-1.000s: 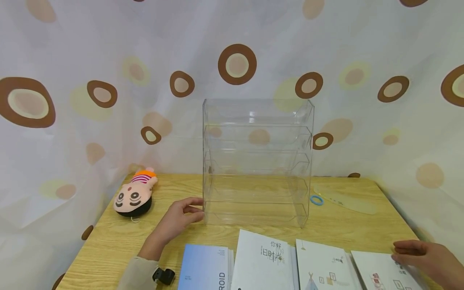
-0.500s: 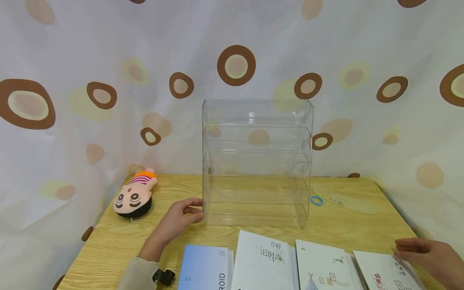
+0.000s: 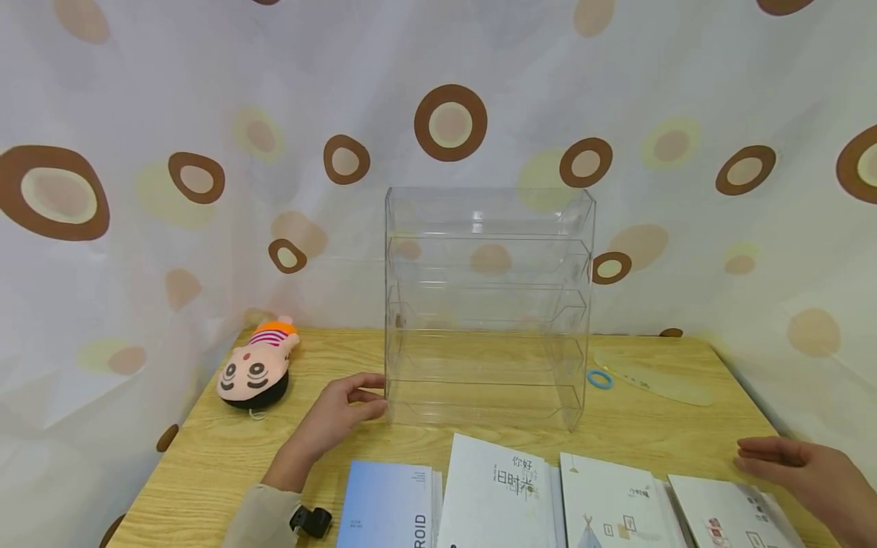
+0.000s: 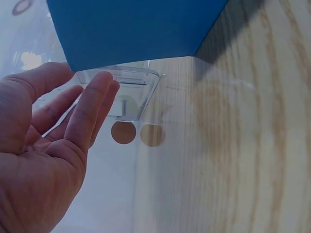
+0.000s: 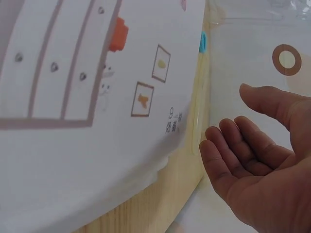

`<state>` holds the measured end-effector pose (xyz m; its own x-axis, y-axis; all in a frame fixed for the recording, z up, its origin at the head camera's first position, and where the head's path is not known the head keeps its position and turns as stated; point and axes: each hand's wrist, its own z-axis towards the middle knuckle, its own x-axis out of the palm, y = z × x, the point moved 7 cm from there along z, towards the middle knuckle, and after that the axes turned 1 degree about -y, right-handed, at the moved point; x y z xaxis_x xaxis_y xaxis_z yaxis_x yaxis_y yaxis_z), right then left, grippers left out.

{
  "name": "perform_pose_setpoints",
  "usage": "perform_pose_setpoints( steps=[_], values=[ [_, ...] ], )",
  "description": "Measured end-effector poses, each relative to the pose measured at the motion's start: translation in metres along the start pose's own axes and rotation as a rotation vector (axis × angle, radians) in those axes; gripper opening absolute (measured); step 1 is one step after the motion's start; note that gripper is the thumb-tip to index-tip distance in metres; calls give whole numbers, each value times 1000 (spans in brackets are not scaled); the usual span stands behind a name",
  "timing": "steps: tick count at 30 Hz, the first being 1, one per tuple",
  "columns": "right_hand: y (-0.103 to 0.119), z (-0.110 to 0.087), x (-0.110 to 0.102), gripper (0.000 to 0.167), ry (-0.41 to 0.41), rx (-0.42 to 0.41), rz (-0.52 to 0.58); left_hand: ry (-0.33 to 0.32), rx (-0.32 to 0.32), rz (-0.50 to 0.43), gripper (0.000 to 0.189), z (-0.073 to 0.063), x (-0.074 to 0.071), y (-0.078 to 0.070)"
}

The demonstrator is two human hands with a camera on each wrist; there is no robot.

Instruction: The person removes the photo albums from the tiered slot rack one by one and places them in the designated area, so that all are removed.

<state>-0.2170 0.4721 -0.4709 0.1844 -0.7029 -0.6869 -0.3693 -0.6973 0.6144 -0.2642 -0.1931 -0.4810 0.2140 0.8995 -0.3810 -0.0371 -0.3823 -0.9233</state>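
Observation:
A clear plastic tiered rack point(image 3: 486, 358) stands upright on the wooden table. My left hand point(image 3: 336, 415) lies at its lower left side, fingers relaxed and bent slightly, fingertips at the side wall; in the left wrist view the hand point(image 4: 63, 126) holds nothing. In the head view a blue book point(image 3: 387, 502), a white book point(image 3: 500, 495), a second white book point(image 3: 613, 502) and a rightmost white book point(image 3: 729, 510) lie in a row along the bottom. Just past that last book's upper right corner hovers my right hand point(image 3: 808, 476), fingers loosely bent around nothing.
A plush doll point(image 3: 256, 369) lies at the table's left. Right of the rack are a blue ring point(image 3: 600, 379) and a flat, pale translucent piece point(image 3: 658, 384). A patterned sheet point(image 3: 308, 91) hangs behind and at both sides.
My right hand has lifted slightly away from the rightmost book's upper corner, which shows more now. The left hand, the rack and the books stay where they were.

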Motion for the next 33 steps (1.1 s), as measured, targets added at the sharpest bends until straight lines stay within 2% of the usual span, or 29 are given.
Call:
perform_pose_setpoints(
  steps=[4,7,15,21,27,30,33],
  values=[
    [13,0,0,75,18,-13,15,-3,-5,4,48,0,0,0],
    [29,-2,1,76,23,-56,15,-7,-11,12,48,-1,-3,-1],
    [77,-15,10,66,-9,-177,48,5,-4,76,52,-14,-8,-4],
    [103,-21,20,62,-5,-228,66,55,82,166,55,-28,-11,-20],
    [129,-25,28,57,-26,-313,49,81,141,222,51,-39,-17,-36],
    [145,-26,30,54,-42,-365,39,56,199,257,46,-44,-23,-50],
    [161,-27,30,51,-54,-401,47,-22,270,328,40,-47,-33,-68]
  ],
)
